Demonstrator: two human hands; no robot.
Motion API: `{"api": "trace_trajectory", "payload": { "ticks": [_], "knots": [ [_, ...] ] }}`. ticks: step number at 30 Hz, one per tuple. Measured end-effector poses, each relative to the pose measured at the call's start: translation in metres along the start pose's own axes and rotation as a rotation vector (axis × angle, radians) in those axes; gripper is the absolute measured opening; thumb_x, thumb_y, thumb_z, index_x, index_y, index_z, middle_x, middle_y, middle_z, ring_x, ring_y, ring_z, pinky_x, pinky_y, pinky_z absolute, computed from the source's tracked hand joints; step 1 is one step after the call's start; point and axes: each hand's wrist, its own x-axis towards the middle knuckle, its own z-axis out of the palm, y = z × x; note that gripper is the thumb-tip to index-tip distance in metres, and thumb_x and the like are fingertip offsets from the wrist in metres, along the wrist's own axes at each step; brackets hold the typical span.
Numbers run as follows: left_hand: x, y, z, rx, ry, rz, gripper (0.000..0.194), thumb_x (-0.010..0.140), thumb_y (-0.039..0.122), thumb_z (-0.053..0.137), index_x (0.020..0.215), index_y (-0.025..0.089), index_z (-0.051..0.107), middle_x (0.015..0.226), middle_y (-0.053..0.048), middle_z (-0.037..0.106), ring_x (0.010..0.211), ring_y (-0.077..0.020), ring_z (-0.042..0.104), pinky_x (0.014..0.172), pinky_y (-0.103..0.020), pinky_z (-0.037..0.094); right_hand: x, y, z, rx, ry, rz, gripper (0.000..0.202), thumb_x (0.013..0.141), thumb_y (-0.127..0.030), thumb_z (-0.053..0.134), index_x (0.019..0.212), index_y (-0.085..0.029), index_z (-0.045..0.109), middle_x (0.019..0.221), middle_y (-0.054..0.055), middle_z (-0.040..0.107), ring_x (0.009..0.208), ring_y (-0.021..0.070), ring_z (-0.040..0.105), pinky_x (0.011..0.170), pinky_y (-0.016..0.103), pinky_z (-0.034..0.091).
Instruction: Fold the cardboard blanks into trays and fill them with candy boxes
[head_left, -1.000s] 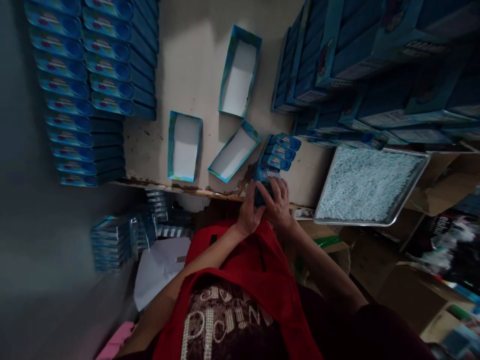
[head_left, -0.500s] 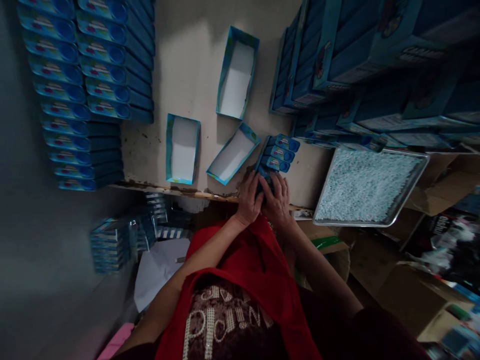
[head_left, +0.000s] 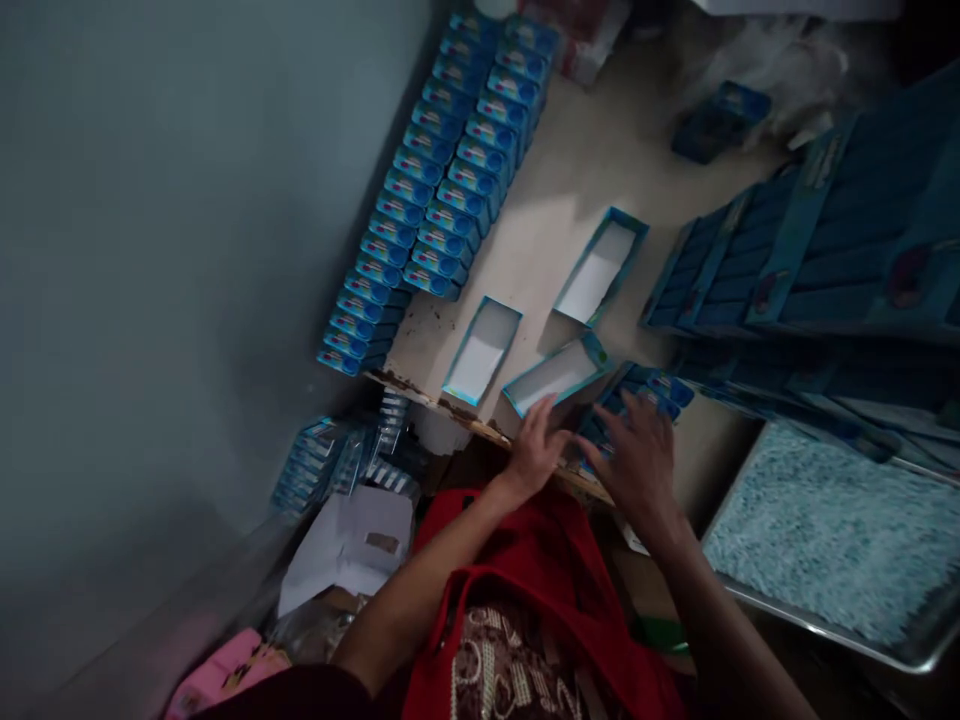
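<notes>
My left hand (head_left: 535,452) is over the table's front edge with its fingers apart, just beside the nearest open blue box (head_left: 559,374), which has a white inside. Whether its fingertips touch the box rim I cannot tell. My right hand (head_left: 639,458) is spread above a small group of blue packs (head_left: 628,384) and partly hides them. Nothing shows in either hand, and both are slightly blurred. Two more open blue boxes, one to the left (head_left: 482,352) and one farther back (head_left: 601,268), lie on the table.
Tall rows of blue packs (head_left: 457,180) line the wall side. Filled blue boxes (head_left: 810,250) are stacked at the right, above a metal tray (head_left: 825,630) of pale blue pellets. Plastic bags (head_left: 795,80) lie at the back. White card (head_left: 352,545) sits below the table's worn edge (head_left: 427,400).
My view has turned and swung left, showing more wall. My hands, earlier together at the small packs, have lifted and parted, the left one toward the nearest open box.
</notes>
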Motion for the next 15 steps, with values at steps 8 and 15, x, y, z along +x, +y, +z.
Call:
{"api": "trace_trajectory", "payload": {
  "ticks": [8, 15],
  "knots": [
    [0.024, -0.068, -0.162, 0.237, 0.547, -0.154, 0.035, 0.107, 0.044, 0.057, 0.126, 0.018, 0.072, 0.119, -0.014, 0.076, 0.113, -0.0249, 0.072, 0.102, -0.04, 0.058, 0.26, -0.172, 0.062, 0.049, 0.109, -0.348, 0.107, 0.097, -0.076, 0.056, 0.172, -0.006, 0.026, 0.179, 0.027, 0.017, 0.169, 0.0434, 0.009, 0.134, 0.069, 0.013],
    [-0.005, -0.085, -0.169, 0.303, 0.472, -0.12, 0.035, 0.107, 0.041, 0.057, 0.127, 0.016, 0.073, 0.121, -0.016, 0.077, 0.115, -0.027, 0.071, 0.104, -0.043, 0.055, 0.272, -0.208, 0.101, -0.119, 0.05, -0.358, 0.096, 0.103, -0.06, 0.053, 0.171, 0.001, 0.024, 0.178, 0.031, 0.02, 0.169, 0.043, 0.014, 0.135, 0.07, 0.004]
  ]
}}
